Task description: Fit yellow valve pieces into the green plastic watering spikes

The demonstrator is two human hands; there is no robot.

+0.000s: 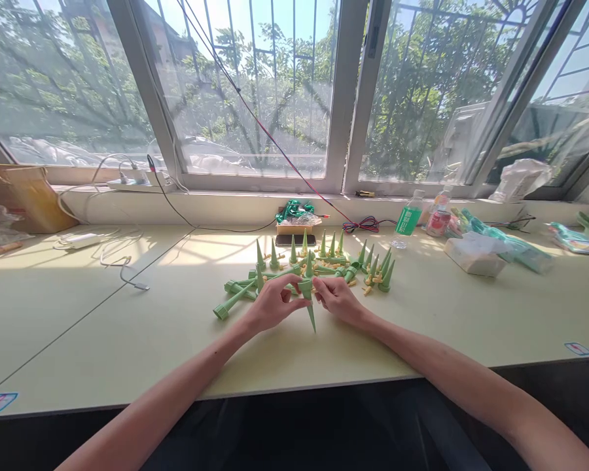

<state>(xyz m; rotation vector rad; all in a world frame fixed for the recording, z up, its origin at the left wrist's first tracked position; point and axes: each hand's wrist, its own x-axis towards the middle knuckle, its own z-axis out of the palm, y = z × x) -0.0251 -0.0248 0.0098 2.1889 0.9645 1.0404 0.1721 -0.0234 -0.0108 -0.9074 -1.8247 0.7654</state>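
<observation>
While the left hand [275,302] pinches a green spike [305,288], the right [340,299] curls, contents unclear.

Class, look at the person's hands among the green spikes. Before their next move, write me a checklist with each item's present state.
1. Left hand has a grip on a green spike at its wide end: ok.
2. Held spike's tip points downward: ok.
3. Right hand is close to the wide end: ok.
4. Right hand holds a small part: cannot tell; its fingers hide that.
5. All other spikes stand upright: not ok; one lying spike is at the left of the cluster.
6. Bottle with green label stands upright: ok.
</observation>
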